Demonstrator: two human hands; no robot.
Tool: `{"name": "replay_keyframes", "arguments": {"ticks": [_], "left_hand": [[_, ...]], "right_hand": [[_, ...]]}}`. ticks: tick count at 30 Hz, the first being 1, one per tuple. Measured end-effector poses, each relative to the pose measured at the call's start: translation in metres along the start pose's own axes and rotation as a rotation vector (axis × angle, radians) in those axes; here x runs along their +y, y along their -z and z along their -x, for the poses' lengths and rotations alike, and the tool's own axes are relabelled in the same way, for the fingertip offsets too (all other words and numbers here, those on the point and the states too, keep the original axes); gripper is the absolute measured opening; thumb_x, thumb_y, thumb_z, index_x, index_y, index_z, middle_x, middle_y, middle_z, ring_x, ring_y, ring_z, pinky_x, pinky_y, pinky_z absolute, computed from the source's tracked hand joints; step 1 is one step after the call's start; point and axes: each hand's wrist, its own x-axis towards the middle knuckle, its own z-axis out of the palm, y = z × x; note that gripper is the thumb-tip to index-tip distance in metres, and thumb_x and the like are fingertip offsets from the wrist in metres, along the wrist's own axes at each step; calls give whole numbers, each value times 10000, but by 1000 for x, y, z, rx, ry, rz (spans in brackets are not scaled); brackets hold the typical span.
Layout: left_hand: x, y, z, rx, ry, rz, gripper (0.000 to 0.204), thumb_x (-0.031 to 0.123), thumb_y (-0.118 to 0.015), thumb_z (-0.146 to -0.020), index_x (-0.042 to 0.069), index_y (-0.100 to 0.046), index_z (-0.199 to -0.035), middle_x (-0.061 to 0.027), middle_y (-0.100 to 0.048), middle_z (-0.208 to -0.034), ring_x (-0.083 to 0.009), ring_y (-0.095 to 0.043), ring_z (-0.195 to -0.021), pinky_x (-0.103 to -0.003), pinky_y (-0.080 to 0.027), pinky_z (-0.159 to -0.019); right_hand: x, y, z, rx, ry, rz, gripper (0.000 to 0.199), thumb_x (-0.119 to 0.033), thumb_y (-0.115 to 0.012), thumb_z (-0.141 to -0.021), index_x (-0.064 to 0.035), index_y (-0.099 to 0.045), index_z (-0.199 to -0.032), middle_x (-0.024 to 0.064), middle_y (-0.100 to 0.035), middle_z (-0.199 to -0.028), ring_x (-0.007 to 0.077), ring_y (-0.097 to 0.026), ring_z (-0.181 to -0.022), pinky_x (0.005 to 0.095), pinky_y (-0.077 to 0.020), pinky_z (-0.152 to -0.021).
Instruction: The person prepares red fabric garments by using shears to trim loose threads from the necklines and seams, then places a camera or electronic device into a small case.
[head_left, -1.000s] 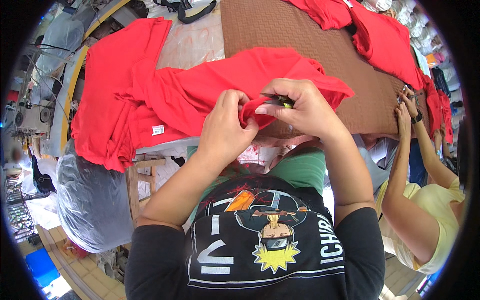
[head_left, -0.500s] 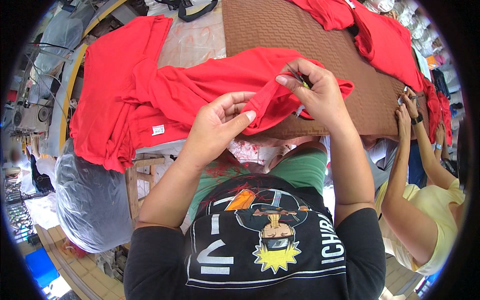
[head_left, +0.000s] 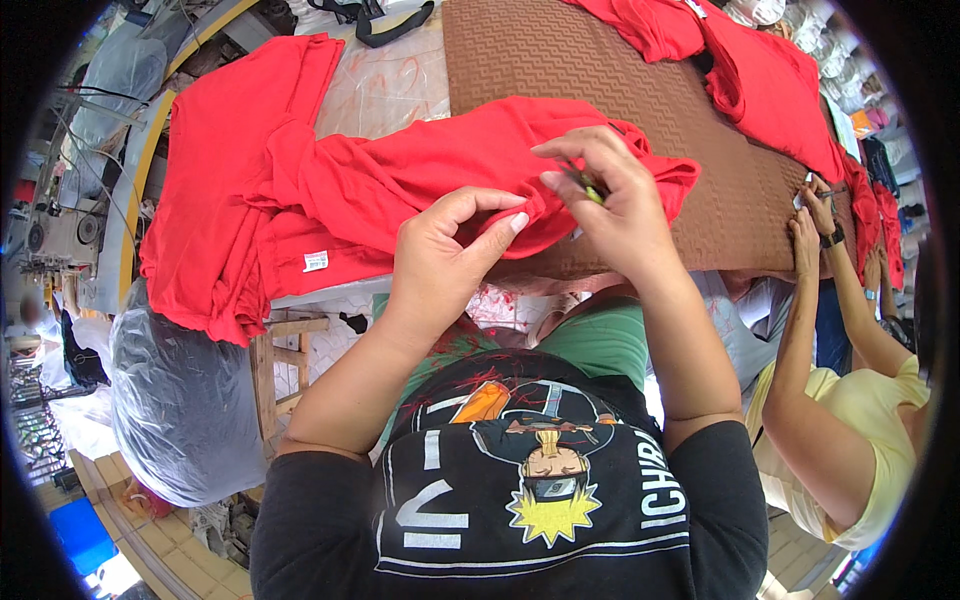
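Note:
A red garment (head_left: 400,170) lies spread over the table's near edge, a small white label (head_left: 316,261) showing on it. My left hand (head_left: 445,250) pinches its near edge between thumb and forefinger. In my right hand (head_left: 618,195), just to the right, sit small thread snips (head_left: 590,187) with a dark blade and a yellow-green part. The right fingers are somewhat blurred. They look apart from the cloth, with the snips above it.
Folded red cloth (head_left: 235,150) is heaped at the left, beside a plastic-wrapped bundle (head_left: 185,400). A brown patterned cover (head_left: 560,60) lies over the table. More red garments (head_left: 770,90) lie at the far right, where a co-worker's hands (head_left: 815,220) work. A black strap (head_left: 395,30) lies at the back.
My right hand has let go of the cloth and lifted slightly away with the snips. The stretched edge has slackened and dropped, and my left hand keeps its pinch, moved slightly right.

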Motion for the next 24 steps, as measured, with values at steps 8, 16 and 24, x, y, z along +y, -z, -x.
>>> {"name": "replay_keyframes", "arguments": {"ticks": [8, 16, 24], "left_hand": [[2, -4, -1, 59, -107, -163, 135, 37, -689, -841, -12, -668, -965, -49, -679, -935, -77, -603, -859, -225, -485, -785], [-1, -4, 0, 61, -156, -241, 122, 30, -687, -839, -11, -671, -953, -52, -683, -922, -85, -611, -869, -231, -491, -792], [16, 94, -76, 628, -380, -234, 187, 103, -664, -869, -4, -654, -1023, -61, -674, -932, -127, -616, -861, -271, -498, -799]], "right_hand": [[-26, 20, 7, -66, 119, 123, 245, -120, -717, -764, -54, -625, -980, 109, -602, -889, 259, -633, -789, 340, -499, -653], [-27, 23, 16, -122, 154, 309, 188, -162, -703, -777, -64, -595, -896, 74, -607, -846, 291, -629, -737, 361, -499, -607], [12, 47, -1, 303, -103, 277, 222, -206, -720, -818, -45, -647, -953, 98, -675, -894, 196, -647, -757, 310, -499, -661]]}}
